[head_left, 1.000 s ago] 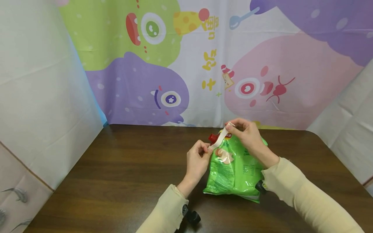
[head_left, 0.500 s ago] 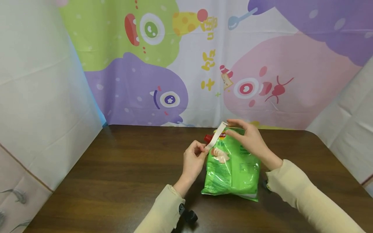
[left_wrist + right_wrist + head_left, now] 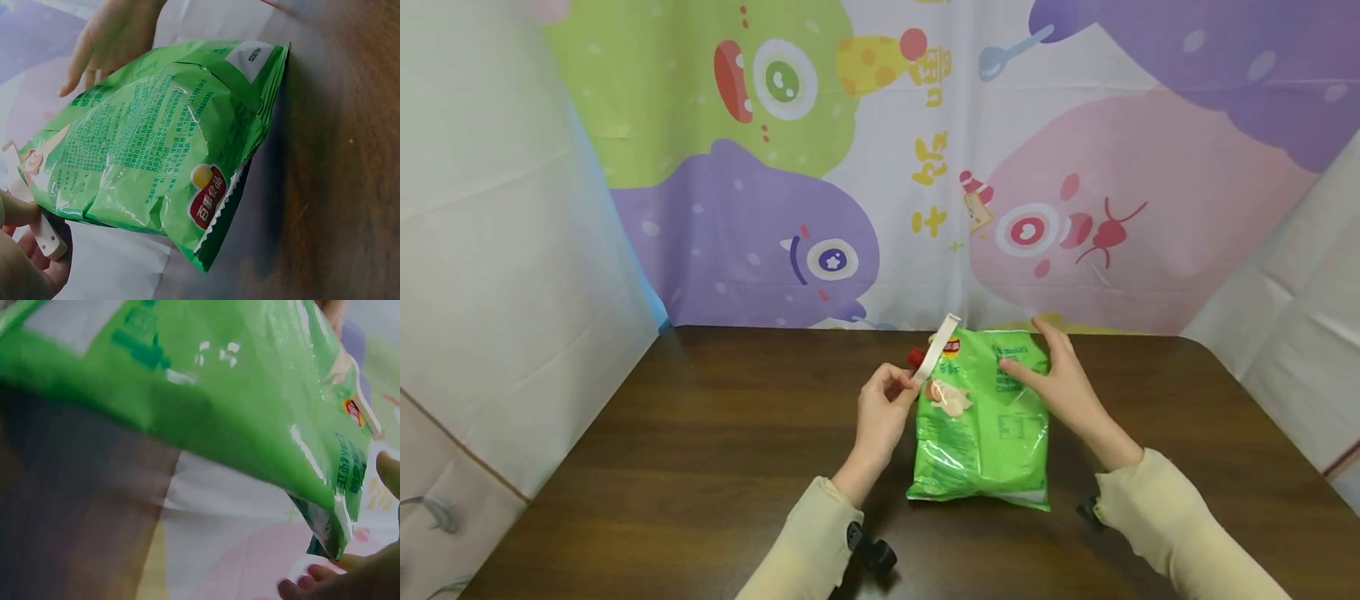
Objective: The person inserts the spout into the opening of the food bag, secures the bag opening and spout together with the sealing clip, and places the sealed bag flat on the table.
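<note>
A green chip bag (image 3: 981,433) stands upright on the table, back panel toward me. A white bag clip (image 3: 936,346) slants across its upper left corner. My left hand (image 3: 882,412) pinches the clip's lower end between thumb and fingers. In the left wrist view, small holes show at that end of the clip (image 3: 51,242). A red, cap-like piece (image 3: 915,357) sticks out behind the clip. My right hand (image 3: 1069,387) is spread at the bag's upper right corner, thumb in front of it. In the right wrist view, the bag's corner (image 3: 334,531) lies between thumb and fingers.
The dark wooden table (image 3: 722,467) reaches back to a cartoon-printed cloth (image 3: 760,242). White cloth walls (image 3: 482,250) flank both sides. Black camera mounts (image 3: 872,552) sit at both sleeve cuffs.
My right hand has let go of the clip's upper end, spread its fingers and moved right. The bag has shifted left along with the clip and my left hand, and faces me more squarely.
</note>
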Demonstrator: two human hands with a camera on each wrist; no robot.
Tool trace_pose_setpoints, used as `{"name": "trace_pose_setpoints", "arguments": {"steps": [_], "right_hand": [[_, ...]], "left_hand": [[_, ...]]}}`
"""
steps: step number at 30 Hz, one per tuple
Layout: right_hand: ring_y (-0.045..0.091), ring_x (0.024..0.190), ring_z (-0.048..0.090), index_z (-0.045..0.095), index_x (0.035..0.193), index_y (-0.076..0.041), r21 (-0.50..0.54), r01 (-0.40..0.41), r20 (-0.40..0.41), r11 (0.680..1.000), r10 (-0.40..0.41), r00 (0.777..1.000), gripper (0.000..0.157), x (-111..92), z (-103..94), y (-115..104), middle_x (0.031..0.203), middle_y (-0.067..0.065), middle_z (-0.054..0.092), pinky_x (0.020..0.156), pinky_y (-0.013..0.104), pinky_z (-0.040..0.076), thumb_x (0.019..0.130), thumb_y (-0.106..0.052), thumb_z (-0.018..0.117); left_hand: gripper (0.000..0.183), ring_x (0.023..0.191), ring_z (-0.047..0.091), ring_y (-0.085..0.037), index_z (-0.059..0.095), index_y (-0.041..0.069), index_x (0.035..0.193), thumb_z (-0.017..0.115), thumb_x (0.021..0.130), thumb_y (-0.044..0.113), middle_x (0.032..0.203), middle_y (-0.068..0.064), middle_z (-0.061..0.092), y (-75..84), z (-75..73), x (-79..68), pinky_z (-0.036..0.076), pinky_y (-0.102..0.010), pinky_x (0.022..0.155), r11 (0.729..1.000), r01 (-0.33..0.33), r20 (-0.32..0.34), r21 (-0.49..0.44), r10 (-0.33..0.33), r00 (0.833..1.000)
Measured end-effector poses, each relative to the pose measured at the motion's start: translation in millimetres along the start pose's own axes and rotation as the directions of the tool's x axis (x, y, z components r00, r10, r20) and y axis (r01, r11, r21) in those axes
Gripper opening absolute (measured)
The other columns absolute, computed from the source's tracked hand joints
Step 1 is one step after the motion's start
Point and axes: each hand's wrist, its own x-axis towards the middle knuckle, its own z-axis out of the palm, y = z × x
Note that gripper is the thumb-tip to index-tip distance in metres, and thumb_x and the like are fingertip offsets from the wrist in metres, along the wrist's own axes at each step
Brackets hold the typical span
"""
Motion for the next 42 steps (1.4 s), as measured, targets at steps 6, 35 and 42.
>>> {"name": "trace_pose_setpoints", "arguments": {"steps": [6,35,42], "right_hand": [[0.031,0.118,0.027,0.002,0.136,-0.007,0.172,-0.238,0.134,0.956,0.217,0.967,0.091,-9,10.5,6,0.133,0.020,0.020,0.092,0.045,0.027,0.075,-0.043,0.059],[0.020,0.082,0.056,0.028,0.121,-0.002,0.450,-0.375,0.330,0.810,0.239,0.913,0.057,-42,47.2,34,0.100,0.012,0.054,0.074,0.034,0.043,0.078,-0.023,0.061],[0.020,0.076,0.060,0.036,0.112,0.004,0.517,-0.365,0.376,0.774,0.177,0.909,0.042,-42,48.1,35,0.087,0.006,0.061,0.068,0.035,0.046,0.083,-0.022,0.054]], "left_hand": [[0.006,0.076,0.055,-0.019,0.049,-0.009,0.074,0.055,0.073,-0.010,0.087,-0.018,0.059,2.6,-3.2,1.4,0.045,-0.021,0.063,0.999,0.039,0.001,-0.035,-0.039,0.999],[0.008,0.072,0.055,-0.013,0.049,-0.005,0.077,0.056,0.074,-0.008,0.084,-0.013,0.058,-32.9,-13.1,21.4,0.046,-0.027,0.063,0.982,0.122,-0.030,-0.142,-0.128,0.991],[0.007,0.069,0.051,-0.011,0.051,-0.001,0.079,0.057,0.076,-0.003,0.080,-0.011,0.055,-35.7,-10.4,20.9,0.044,-0.028,0.063,0.984,0.138,-0.040,-0.113,-0.143,0.989]]}}
